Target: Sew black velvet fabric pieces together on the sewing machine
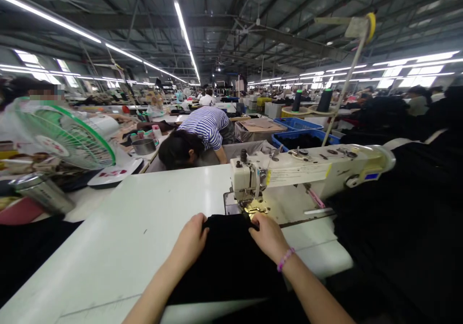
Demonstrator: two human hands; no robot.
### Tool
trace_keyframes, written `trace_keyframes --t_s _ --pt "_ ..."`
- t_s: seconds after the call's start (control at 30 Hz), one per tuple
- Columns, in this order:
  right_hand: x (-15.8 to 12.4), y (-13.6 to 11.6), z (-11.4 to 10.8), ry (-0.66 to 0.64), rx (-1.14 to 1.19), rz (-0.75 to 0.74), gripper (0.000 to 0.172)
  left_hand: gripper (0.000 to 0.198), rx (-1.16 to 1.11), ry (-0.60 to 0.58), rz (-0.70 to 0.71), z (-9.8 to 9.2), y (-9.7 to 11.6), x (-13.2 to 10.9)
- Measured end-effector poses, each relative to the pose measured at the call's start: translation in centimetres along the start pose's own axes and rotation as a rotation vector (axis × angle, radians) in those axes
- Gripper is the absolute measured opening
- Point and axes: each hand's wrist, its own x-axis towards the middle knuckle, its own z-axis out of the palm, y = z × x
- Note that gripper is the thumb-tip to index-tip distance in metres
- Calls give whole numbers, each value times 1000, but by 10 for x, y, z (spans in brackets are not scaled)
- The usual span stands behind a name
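A piece of black fabric [231,261] lies over the front of the white sewing table [144,218] and hangs past its near edge. My left hand [193,237] is closed on the fabric's far left corner, thumb on top. On the opposite corner, my right hand [267,235] grips the cloth in the same way, with a purple beaded bracelet on its wrist. Between the hands the far edge is stretched fairly straight. Just beyond it stands the head of a sewing machine [249,179], its lit presser foot [256,210] close to my right fingers.
Left of the table are a green fan [68,136] and a silver can [43,194]. A person in a striped shirt [206,124] bends down behind the table. Blue crates [300,124] and thread cones [324,101] stand beyond the machine. Dark cloth [405,218] is heaped at right.
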Motion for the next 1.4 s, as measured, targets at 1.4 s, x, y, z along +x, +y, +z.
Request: trace_keyframes --t_s 1.4 --pt "-59 -8 -83 172 742 377 45 35 -1149 289 -380 -29 62 -82"
